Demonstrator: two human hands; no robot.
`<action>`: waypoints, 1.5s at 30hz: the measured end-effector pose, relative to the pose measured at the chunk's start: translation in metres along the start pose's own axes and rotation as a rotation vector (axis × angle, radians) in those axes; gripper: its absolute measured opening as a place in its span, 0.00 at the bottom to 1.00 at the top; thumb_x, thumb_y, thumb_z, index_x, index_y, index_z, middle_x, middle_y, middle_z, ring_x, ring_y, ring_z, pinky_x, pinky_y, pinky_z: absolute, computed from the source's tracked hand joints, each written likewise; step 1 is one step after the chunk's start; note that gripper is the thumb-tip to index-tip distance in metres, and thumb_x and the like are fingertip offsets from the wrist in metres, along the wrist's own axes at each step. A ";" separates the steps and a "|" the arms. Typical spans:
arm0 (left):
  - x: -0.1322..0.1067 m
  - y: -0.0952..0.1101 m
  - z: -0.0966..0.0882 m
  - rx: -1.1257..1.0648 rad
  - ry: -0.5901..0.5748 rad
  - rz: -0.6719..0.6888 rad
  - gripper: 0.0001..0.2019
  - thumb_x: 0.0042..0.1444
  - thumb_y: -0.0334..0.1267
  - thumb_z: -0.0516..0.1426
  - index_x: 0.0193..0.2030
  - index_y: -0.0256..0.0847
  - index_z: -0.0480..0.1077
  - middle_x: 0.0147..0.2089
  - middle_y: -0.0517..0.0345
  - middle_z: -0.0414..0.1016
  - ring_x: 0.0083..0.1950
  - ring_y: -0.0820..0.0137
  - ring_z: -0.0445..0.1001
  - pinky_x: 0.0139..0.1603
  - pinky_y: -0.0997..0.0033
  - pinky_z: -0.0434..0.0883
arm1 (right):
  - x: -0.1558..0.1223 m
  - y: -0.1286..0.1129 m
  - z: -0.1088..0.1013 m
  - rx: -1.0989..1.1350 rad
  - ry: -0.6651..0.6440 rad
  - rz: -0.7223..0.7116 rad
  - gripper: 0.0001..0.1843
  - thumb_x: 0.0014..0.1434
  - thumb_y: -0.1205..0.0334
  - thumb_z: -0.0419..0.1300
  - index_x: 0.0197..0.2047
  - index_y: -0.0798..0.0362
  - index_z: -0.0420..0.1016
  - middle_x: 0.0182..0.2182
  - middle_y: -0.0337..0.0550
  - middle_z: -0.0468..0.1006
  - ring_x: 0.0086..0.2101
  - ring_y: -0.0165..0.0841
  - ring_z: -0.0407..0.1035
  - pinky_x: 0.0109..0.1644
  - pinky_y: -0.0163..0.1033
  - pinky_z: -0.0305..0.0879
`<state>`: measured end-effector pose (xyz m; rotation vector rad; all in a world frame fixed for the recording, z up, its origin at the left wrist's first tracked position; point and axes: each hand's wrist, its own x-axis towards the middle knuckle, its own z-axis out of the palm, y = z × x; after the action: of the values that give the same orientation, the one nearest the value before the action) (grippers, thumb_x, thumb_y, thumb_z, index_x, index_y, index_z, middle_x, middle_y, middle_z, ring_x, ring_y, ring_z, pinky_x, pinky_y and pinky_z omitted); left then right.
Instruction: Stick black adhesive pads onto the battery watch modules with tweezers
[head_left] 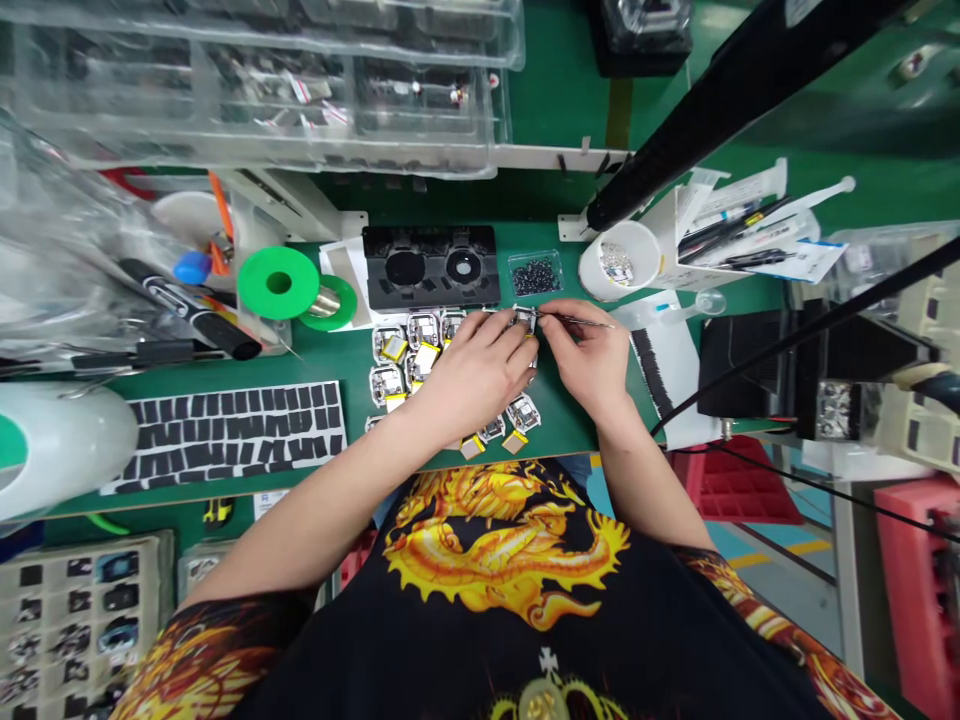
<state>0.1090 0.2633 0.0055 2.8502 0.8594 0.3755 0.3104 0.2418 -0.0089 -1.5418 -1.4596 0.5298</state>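
My left hand [484, 365] lies palm down over a group of small white-framed electronic units [386, 383], its fingers stretched and a little apart. Its fingertips rest beside one unit [525, 318] at the far right of the group; the thumb is hidden. My right hand [589, 355] pinches thin metal tweezers [581, 321], whose tip end reaches that same unit. Several units have a silver battery with yellow edging [394, 347] lying on or beside them. Just beyond my hands stands a clear tray of tiny black screws [535, 275].
A black fixture [431, 267] with two round recesses sits behind the units. Left are a green solder spool [277, 283] and a sheet of black stickers [240, 430]. Right stands a white cup [621, 262] of small metal parts. A black tube [720, 110] slants overhead.
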 end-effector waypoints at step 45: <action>0.001 -0.007 -0.003 -0.077 -0.002 0.033 0.16 0.78 0.41 0.58 0.66 0.41 0.75 0.67 0.41 0.82 0.72 0.42 0.75 0.67 0.36 0.76 | -0.068 -0.076 -0.069 0.226 -0.031 -0.061 0.06 0.74 0.61 0.68 0.46 0.42 0.88 0.42 0.40 0.92 0.45 0.38 0.88 0.54 0.49 0.88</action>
<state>0.1053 0.2703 0.0069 2.7966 0.7815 0.4011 0.3111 0.1470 0.0691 -1.3134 -1.4138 0.6613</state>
